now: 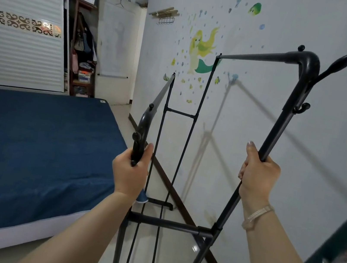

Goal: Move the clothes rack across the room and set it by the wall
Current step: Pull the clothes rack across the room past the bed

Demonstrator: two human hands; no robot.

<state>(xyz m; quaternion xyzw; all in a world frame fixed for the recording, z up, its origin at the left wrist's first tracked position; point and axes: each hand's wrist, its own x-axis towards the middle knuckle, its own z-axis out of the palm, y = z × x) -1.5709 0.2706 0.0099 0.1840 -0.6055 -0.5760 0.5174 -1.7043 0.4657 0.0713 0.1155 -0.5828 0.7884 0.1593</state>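
A black metal clothes rack (178,225) with two top rails stands in front of me, empty of clothes, in the strip of floor between the bed and the white wall (282,126). My left hand (130,173) is closed around the near left upright just under its curved black corner piece. My right hand (257,175) grips the near right upright at mid height, below a side hook. The rack's far end reaches toward the mermaid sticker on the wall. Its far foot shows on the floor near the skirting; the near feet are out of view.
A bed with a blue cover (28,149) fills the left. A wardrobe with a white slatted sliding door (20,27) and open shelves of clothes stands at the back. A dark green door with a glass handle (346,256) is at the right edge. A brown skirting board lines the wall.
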